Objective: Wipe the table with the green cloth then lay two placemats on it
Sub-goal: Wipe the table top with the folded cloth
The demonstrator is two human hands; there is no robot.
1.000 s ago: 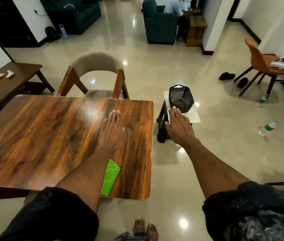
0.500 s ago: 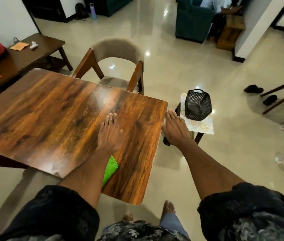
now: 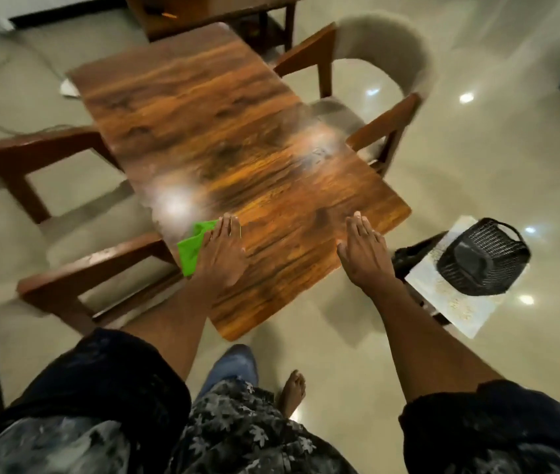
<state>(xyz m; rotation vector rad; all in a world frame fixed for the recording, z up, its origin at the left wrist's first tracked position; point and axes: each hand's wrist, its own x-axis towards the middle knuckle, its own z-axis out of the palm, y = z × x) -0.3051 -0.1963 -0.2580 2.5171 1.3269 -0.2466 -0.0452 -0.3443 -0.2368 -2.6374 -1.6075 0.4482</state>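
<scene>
Left hand lies flat, fingers straight, pressing the green cloth onto the tabletop at its near left edge; the cloth sticks out past the fingers. Right hand is released, fingers straight together, over the tabletop's near right edge. No writing is readable. Right of the tabletop, a black basket sits on a placemat.

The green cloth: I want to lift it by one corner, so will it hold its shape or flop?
The green cloth will probably flop: it looks thin and folds softly under the flat left hand. It likely weighs little. On the glossy table it should slide easily when pushed.
</scene>
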